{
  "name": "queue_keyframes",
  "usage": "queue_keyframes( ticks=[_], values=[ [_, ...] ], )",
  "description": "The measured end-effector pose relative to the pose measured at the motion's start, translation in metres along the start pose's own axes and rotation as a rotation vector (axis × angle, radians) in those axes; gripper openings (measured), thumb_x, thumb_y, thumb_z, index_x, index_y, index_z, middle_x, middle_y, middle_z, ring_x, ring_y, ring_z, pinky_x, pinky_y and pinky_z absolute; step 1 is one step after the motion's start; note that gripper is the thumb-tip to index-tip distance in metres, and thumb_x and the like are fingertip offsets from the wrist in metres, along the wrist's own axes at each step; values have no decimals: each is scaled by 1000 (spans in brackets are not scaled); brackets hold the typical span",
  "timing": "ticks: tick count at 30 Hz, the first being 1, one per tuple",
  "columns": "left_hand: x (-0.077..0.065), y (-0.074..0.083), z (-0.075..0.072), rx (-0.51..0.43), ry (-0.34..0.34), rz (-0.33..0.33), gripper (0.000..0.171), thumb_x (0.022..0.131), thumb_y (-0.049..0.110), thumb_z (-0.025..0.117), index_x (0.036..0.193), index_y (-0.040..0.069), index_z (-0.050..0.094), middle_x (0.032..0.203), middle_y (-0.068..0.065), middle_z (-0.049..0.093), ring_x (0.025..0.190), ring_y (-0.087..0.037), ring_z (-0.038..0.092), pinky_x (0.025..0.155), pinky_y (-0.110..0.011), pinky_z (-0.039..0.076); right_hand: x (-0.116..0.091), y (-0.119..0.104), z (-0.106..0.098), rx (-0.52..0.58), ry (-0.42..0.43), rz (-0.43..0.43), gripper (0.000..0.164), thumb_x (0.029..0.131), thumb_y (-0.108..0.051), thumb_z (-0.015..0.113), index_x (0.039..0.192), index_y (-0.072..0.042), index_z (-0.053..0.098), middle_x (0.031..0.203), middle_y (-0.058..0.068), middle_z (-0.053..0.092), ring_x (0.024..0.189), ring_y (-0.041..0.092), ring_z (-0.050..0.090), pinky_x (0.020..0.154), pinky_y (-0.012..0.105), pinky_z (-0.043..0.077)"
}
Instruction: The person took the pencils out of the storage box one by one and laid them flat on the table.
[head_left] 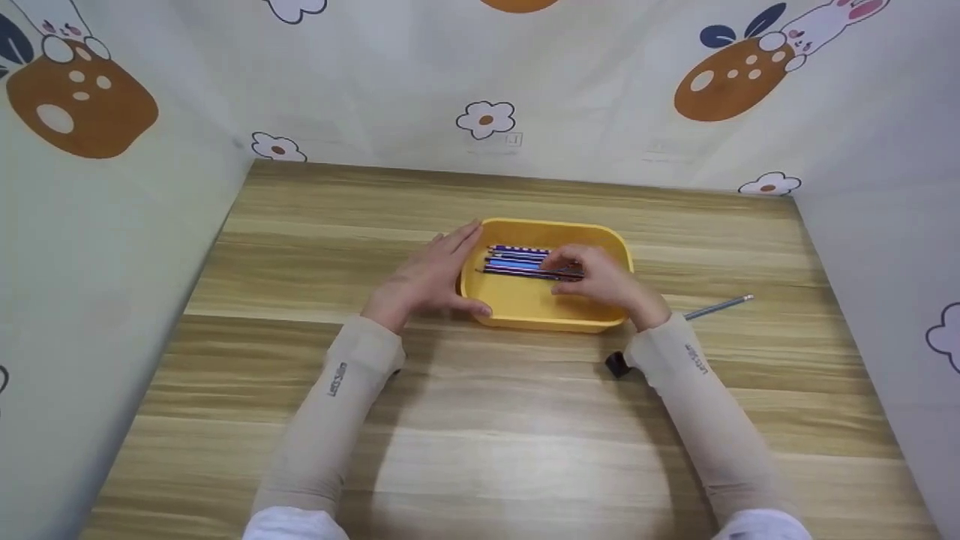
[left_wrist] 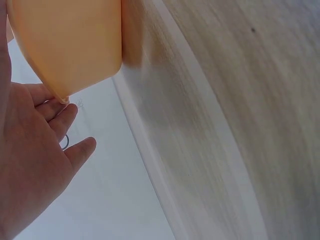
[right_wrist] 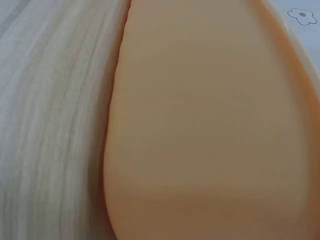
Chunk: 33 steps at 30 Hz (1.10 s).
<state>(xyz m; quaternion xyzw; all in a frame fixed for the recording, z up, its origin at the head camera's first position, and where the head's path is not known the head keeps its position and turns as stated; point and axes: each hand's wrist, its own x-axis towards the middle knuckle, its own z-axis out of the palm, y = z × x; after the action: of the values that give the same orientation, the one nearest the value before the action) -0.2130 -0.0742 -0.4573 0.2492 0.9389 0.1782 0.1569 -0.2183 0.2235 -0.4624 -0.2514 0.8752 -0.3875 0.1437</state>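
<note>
A yellow plastic bin (head_left: 540,324) stands on the table, its wall large in both wrist views. Spread along the bin's left end, my left hand (head_left: 431,277) has its thumb at the front rim and its long fingers by the back left corner. From the left wrist, the fingertips (left_wrist: 70,112) meet the bin's rim. Several pencils (head_left: 514,262), dark, striped and blue, lie side by side on the bin's floor. My right hand (head_left: 596,277) reaches inside, fingers curled over their right ends, dark pencil ends between fingers and thumb. The right wrist view hides that grip behind the bin's wall.
A single grey-blue pencil (head_left: 720,307) lies on the table right of the bin, partly behind the right wrist. A small black object (head_left: 617,365) sits at the right cuff. Patterned cloth walls (head_left: 375,97) border the wooden table (head_left: 510,435) at the back and sides.
</note>
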Motion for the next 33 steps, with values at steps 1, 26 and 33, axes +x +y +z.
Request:
queue_keyframes(
  ticks=[1, 26, 33],
  values=[
    [0, 0, 0, 2, 1, 0, 129, 69, 78, 71, 162, 21, 1, 170, 6, -1, 158, -16, 5, 131, -39, 5, 0, 0, 1, -9, -5, 13, 31, 86, -6, 76, 115, 0, 69, 118, 16, 70, 116, 31, 64, 108, 49, 49],
    [1, 1, 1, -17, 6, 3, 128, 70, 77, 70, 162, 22, 1, 170, 6, -3, 158, -16, 4, 131, -40, 5, 9, 9, 10, -208, 32, 19, 20, 86, 0, 73, 105, -4, 72, 98, 12, 69, 91, 25, 62, 83, 38, 56],
    [1, 0, 2, -26, 8, 2, 128, 70, 75, 73, 162, 21, 2, 170, 6, -2, 158, -17, 5, 131, -40, 6, 9, 9, 14, -281, -8, 18, 18, 88, 0, 70, 105, -7, 73, 98, 8, 70, 89, 21, 62, 82, 37, 57]
  ],
)
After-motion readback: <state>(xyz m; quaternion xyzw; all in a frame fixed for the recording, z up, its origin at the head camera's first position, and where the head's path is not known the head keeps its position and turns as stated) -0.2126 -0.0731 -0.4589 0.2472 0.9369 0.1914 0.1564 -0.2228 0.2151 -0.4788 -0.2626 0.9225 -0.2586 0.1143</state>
